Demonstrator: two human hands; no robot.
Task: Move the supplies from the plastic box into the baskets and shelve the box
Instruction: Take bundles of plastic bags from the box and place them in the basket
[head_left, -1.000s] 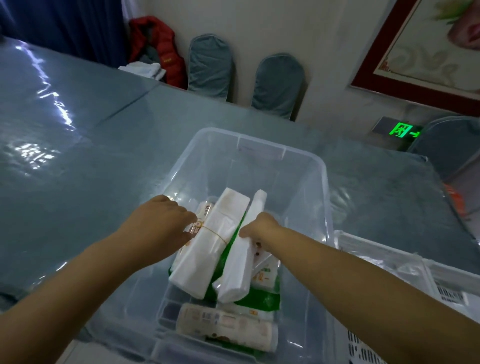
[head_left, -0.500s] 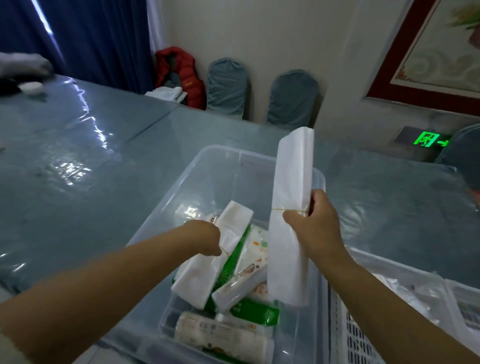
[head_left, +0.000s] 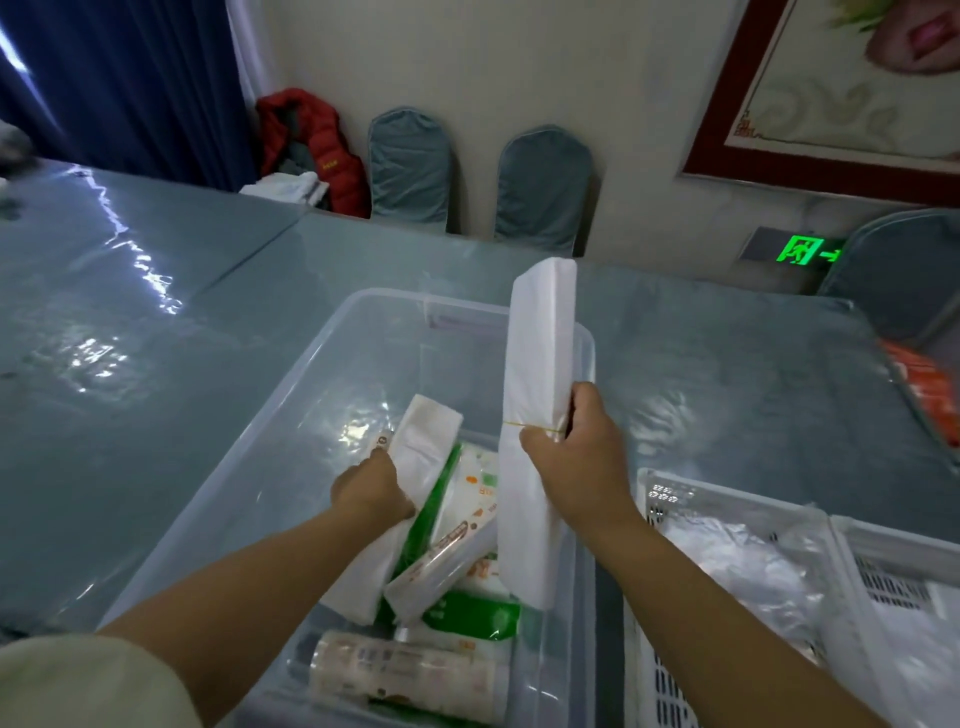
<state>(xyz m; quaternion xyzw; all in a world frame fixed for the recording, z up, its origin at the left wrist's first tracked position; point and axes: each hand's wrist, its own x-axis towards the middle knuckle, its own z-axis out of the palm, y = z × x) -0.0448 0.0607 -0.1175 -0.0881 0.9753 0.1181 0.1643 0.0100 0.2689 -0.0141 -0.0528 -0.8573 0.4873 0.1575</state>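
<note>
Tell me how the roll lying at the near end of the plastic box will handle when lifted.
The roll is a cylinder on its side, so it probably rolls if nudged. Its glossy film wrap looks slippery. It is likely light, being apparently rolled thin plastic.

The clear plastic storage box (head_left: 332, 415) sits on the grey-blue glossy table (head_left: 156, 364), with the white slatted plastic baskets (head_left: 737, 525) just right of it. Inside the box lie wrapped packs and a printed roll (head_left: 405, 675) (nearest the person). Behind the table, two padded chairs (head_left: 410, 166) stand against the wall.

Far half of the plastic box (head_left: 363, 358) lies open; packets (head_left: 457, 551) crowd its near half
</note>
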